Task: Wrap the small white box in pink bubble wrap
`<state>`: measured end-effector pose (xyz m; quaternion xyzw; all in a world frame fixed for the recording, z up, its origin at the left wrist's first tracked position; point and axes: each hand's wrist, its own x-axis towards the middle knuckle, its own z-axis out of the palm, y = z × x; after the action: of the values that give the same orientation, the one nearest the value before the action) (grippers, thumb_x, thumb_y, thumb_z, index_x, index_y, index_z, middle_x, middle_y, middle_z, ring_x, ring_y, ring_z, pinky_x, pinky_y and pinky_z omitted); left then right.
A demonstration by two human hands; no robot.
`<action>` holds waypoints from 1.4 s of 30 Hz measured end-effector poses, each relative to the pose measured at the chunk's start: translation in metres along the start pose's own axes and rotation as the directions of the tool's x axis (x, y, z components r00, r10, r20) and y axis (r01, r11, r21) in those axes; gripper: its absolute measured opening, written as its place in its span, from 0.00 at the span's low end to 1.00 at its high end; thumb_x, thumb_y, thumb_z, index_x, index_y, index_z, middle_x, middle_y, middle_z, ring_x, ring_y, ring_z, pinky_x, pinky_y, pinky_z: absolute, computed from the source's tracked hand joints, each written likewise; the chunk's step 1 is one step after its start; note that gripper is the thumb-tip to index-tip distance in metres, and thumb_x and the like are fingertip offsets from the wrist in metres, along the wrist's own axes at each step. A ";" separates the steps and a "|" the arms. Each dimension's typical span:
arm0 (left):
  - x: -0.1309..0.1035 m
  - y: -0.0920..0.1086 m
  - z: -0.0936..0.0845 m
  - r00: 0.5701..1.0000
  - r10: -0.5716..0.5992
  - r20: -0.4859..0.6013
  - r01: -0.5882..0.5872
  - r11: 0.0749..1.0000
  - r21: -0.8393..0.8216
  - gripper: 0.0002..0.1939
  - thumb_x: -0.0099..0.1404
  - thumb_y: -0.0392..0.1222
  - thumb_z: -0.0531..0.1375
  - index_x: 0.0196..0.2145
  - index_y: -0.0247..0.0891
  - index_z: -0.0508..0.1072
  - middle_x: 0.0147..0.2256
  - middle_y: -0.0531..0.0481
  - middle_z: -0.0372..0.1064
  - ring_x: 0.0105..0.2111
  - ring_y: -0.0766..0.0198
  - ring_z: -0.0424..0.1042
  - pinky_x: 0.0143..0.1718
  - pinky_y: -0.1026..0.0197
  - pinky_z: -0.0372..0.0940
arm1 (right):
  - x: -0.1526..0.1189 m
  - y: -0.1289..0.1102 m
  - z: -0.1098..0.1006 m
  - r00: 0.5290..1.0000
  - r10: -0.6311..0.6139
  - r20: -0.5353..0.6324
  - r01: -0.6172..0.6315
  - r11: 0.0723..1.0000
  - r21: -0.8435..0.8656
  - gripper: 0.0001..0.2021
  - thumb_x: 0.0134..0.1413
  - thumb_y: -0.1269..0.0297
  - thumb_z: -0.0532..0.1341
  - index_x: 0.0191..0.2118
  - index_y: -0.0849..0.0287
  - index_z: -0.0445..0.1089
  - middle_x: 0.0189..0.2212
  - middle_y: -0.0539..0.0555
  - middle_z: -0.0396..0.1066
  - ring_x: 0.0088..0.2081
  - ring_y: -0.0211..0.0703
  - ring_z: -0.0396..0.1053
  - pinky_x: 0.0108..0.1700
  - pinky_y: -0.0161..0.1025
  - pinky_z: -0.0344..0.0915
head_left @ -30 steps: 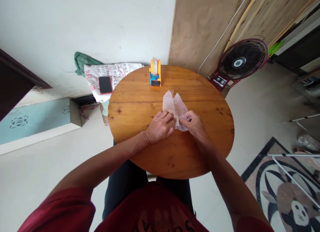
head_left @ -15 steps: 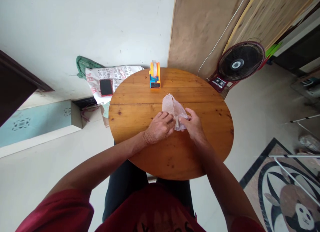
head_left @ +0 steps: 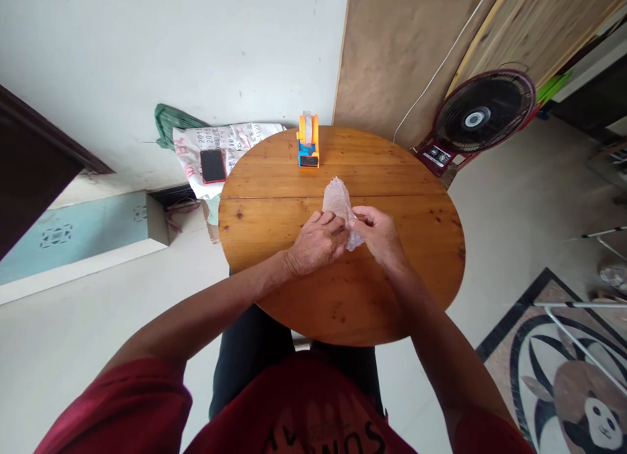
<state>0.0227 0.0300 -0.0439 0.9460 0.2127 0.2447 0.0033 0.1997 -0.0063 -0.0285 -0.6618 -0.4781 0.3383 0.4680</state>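
A narrow, whitish-pink bundle of what looks like bubble wrap (head_left: 336,196) lies on the round wooden table (head_left: 274,222), its ragged end pointing away from me. My left hand (head_left: 321,242) is over its near left part, fingers curled and pressing on it. From the other side, my right hand (head_left: 377,232) pinches the wrap's right edge between thumb and fingers. Whatever the wrap may enclose is hidden. Beyond the bundle, near the table's far edge, stands an orange and blue tape dispenser (head_left: 308,140) with a roll of clear tape.
A phone (head_left: 213,166) rests on a white printed sack (head_left: 189,147) left of the table. A dark red fan (head_left: 482,114) stands at the back right. The wall (head_left: 245,49) is close behind the table. A white metal rack (head_left: 578,305) is at the right.
The wrap's right flap has been folded over leftward, so the bundle is narrower. My right hand has moved slightly up with the edge; my left hand stays pressed on the wrap.
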 end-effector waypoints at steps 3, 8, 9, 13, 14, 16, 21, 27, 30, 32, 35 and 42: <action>0.000 -0.001 0.001 1.000 -0.019 0.016 0.020 0.999 -0.039 0.14 0.72 0.43 0.53 0.46 0.39 0.76 0.46 0.42 0.72 0.45 0.53 0.63 0.43 0.51 0.56 | -0.001 -0.003 0.003 1.000 0.025 0.012 -0.025 0.999 0.033 0.21 0.42 0.56 0.65 0.43 0.63 0.75 0.25 0.49 0.72 0.23 0.38 0.67 0.23 0.36 0.66; 0.002 -0.003 0.004 0.999 -0.050 0.008 0.050 0.987 -0.151 0.14 0.71 0.42 0.53 0.41 0.39 0.78 0.46 0.42 0.72 0.45 0.54 0.66 0.46 0.51 0.60 | -0.001 -0.010 0.005 0.996 0.068 0.054 -0.070 0.997 0.023 0.21 0.41 0.57 0.66 0.42 0.64 0.74 0.21 0.46 0.69 0.17 0.35 0.64 0.18 0.35 0.65; 0.002 -0.004 0.006 0.998 -0.056 -0.007 0.054 0.981 -0.186 0.14 0.71 0.42 0.52 0.40 0.38 0.78 0.46 0.42 0.73 0.46 0.55 0.67 0.47 0.52 0.61 | -0.001 -0.011 0.006 0.995 0.079 0.057 -0.080 0.997 0.016 0.20 0.42 0.57 0.66 0.42 0.64 0.74 0.22 0.47 0.69 0.17 0.36 0.65 0.18 0.35 0.65; 0.002 -0.004 0.011 0.990 -0.088 -0.109 0.048 0.943 -0.329 0.11 0.70 0.40 0.54 0.40 0.36 0.76 0.44 0.41 0.74 0.45 0.57 0.70 0.50 0.52 0.64 | 0.000 -0.016 0.005 0.989 0.123 0.083 -0.123 0.992 -0.001 0.19 0.43 0.61 0.66 0.43 0.64 0.74 0.23 0.49 0.72 0.19 0.38 0.69 0.20 0.37 0.69; 0.002 -0.003 0.012 0.986 -0.105 -0.132 0.052 0.934 -0.355 0.10 0.69 0.39 0.55 0.40 0.35 0.75 0.43 0.41 0.74 0.44 0.57 0.70 0.50 0.52 0.65 | -0.001 -0.017 0.005 0.988 0.128 0.085 -0.127 0.992 -0.013 0.19 0.44 0.62 0.66 0.44 0.64 0.74 0.24 0.50 0.72 0.20 0.39 0.69 0.21 0.37 0.70; 0.000 -0.002 0.012 0.977 -0.141 -0.162 0.065 0.914 -0.400 0.07 0.66 0.38 0.57 0.39 0.36 0.73 0.41 0.42 0.74 0.42 0.56 0.70 0.49 0.51 0.66 | -0.002 -0.019 0.004 0.989 0.124 0.077 -0.121 0.992 -0.041 0.18 0.46 0.63 0.65 0.44 0.64 0.75 0.24 0.51 0.73 0.21 0.40 0.71 0.22 0.37 0.70; -0.004 0.002 0.008 0.949 -0.258 -0.179 0.136 0.852 -0.506 0.14 0.57 0.35 0.59 0.43 0.36 0.68 0.39 0.43 0.73 0.41 0.55 0.70 0.45 0.51 0.69 | -0.011 -0.025 -0.001 0.992 0.094 0.085 -0.089 0.995 -0.050 0.15 0.53 0.62 0.60 0.45 0.62 0.74 0.31 0.56 0.78 0.26 0.43 0.75 0.25 0.37 0.71; -0.007 0.006 0.001 0.901 -0.416 -0.124 0.260 0.746 -0.614 0.16 0.60 0.38 0.59 0.46 0.40 0.66 0.41 0.46 0.70 0.39 0.61 0.71 0.42 0.56 0.70 | -0.023 -0.030 -0.005 0.977 -0.074 0.202 0.138 0.935 -0.325 0.19 0.57 0.68 0.53 0.53 0.59 0.71 0.42 0.59 0.81 0.36 0.49 0.79 0.42 0.47 0.74; -0.004 0.008 0.002 0.877 -0.470 -0.101 0.305 0.706 -0.640 0.11 0.63 0.40 0.59 0.44 0.40 0.67 0.41 0.47 0.69 0.36 0.63 0.71 0.39 0.58 0.69 | -0.029 -0.031 -0.004 0.957 -0.157 0.242 0.259 0.835 -0.484 0.25 0.56 0.72 0.53 0.60 0.58 0.67 0.47 0.60 0.79 0.45 0.55 0.78 0.52 0.53 0.70; -0.001 0.009 0.005 0.859 -0.505 -0.082 0.351 0.698 -0.625 0.11 0.64 0.42 0.61 0.43 0.39 0.68 0.40 0.47 0.69 0.36 0.63 0.70 0.40 0.58 0.69 | -0.032 -0.032 -0.004 0.956 -0.144 0.256 0.259 0.821 -0.509 0.30 0.55 0.73 0.53 0.65 0.60 0.61 0.51 0.62 0.78 0.50 0.57 0.76 0.54 0.55 0.69; 0.003 0.010 0.009 0.821 -0.570 -0.013 0.453 0.667 -0.591 0.14 0.61 0.45 0.66 0.41 0.39 0.68 0.39 0.48 0.67 0.35 0.64 0.69 0.38 0.59 0.68 | -0.033 -0.032 -0.005 0.954 -0.117 0.277 0.238 0.856 -0.459 0.34 0.55 0.75 0.52 0.69 0.61 0.54 0.52 0.62 0.77 0.50 0.56 0.76 0.55 0.54 0.69; 0.007 0.017 0.016 0.711 -0.701 0.054 0.575 0.536 -0.618 0.14 0.60 0.45 0.66 0.38 0.38 0.66 0.33 0.53 0.63 0.27 0.69 0.63 0.29 0.63 0.64 | -0.022 -0.024 -0.013 0.935 -0.140 0.326 0.243 0.922 -0.302 0.33 0.55 0.75 0.52 0.68 0.59 0.55 0.51 0.59 0.78 0.51 0.52 0.75 0.55 0.53 0.69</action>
<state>0.0429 0.0189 -0.0530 0.7200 0.4558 0.3734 0.3666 0.1969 -0.0281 -0.0014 -0.6230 -0.6568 0.2993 0.3014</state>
